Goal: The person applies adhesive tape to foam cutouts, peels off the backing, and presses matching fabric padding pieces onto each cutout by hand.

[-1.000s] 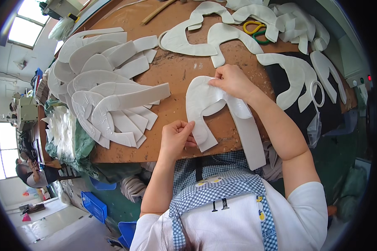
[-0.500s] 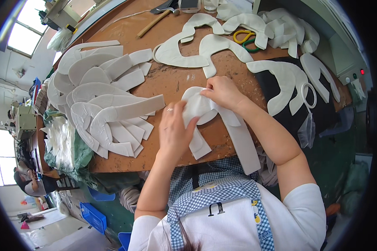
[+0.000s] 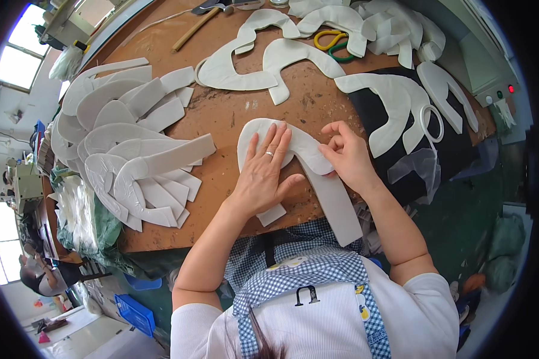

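Foam, white and cut in a curved horseshoe shape, lies on the brown bench (image 3: 233, 119) under both hands. The left hand (image 3: 263, 176) rests flat on the foam piece (image 3: 308, 152), fingers spread and straight, a ring on one finger, palm pressing the left leg of the shape down; its grip is wide, holding nothing closed. The right hand (image 3: 347, 158) sits just beside it on the right, fingers curled, thumb and fingertips pinching the outer edge of the same piece near its bend. The piece's long right leg runs from below that grip toward the person and overhangs the bench edge above the checked apron (image 3: 308, 275). Left of the left hand lies a fanned stack of similar white cut pieces (image 3: 126, 149). Beyond both hands, further up the bench, lie two more curved pieces (image 3: 263, 63), a hammer (image 3: 200, 18) and yellow-and-green scissors (image 3: 332, 45). Right of the right hand, more white shapes (image 3: 395, 105) rest on a black sheet (image 3: 377, 128), with a white ring (image 3: 431, 122) among them.
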Demonstrator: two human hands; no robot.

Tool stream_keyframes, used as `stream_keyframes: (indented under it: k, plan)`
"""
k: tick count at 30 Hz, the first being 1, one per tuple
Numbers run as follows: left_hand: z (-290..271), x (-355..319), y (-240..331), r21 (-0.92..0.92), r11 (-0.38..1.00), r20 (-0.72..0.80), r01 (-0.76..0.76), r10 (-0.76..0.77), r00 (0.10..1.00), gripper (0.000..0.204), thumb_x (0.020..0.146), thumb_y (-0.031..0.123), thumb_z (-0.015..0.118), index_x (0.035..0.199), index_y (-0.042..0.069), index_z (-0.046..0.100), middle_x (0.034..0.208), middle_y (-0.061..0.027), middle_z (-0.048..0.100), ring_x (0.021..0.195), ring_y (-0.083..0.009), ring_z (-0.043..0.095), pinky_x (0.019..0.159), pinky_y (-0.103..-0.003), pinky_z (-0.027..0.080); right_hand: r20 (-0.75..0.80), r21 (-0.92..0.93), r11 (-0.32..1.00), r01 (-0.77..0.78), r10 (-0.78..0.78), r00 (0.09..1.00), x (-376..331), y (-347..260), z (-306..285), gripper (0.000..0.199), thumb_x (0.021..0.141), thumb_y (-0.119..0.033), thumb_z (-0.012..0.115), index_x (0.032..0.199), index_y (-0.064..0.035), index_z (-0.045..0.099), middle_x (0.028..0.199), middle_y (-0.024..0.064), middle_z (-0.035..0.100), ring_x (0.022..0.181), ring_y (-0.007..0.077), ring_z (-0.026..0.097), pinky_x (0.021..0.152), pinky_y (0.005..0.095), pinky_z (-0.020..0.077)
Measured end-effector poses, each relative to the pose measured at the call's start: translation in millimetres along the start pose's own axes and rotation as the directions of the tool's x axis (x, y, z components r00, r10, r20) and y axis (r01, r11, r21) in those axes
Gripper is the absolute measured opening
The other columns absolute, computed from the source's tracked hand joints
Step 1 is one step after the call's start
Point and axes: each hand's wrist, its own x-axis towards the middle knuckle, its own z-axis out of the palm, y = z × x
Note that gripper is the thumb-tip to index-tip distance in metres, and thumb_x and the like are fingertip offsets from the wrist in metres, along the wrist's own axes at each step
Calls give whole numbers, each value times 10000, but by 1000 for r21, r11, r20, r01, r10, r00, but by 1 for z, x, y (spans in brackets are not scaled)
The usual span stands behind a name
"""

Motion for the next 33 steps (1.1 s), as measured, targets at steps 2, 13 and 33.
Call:
stream_keyframes:
  k: [2, 13, 33]
  plan:
    - [2, 1, 0, 28, 1000, 10, -12, 11, 1000, 851, 951, 505, 544, 1565, 10, 224, 1635, -166, 228, 1536, -310, 136, 1242, -502, 54, 19, 64, 996, -54, 53, 998, 1, 1, -1, 280, 891, -16, 674, 1129, 23, 532, 678, 78, 636, 582, 140, 631, 493, 290, 515]
    - [1, -4, 0, 208, 975, 84, -82, 65, 994, 760, 959, 517, 507, 1569, 113, 302, 1640, -123, 245, 1533, -319, 152, 1233, -538, 47, 76, -646, 701, 302, -334, 940, 2, -22, 1, 459, 890, -288, 692, 1240, -28, 549, 1265, 181, 617, 1215, 323, 580, 966, 496, 493]
    - [25, -16, -11, 29, 936, -543, 351, -281, 791, 575, 908, 173, 680, 1384, -49, 445, 1431, -238, 468, 1383, -425, 372, 1134, -504, 319, 31, -601, 671, 433, -522, 852, 0, 7, 34, 408, 796, -144, 769, 1120, 1, 568, 1025, 138, 535, 996, 318, 550, 853, 443, 474]
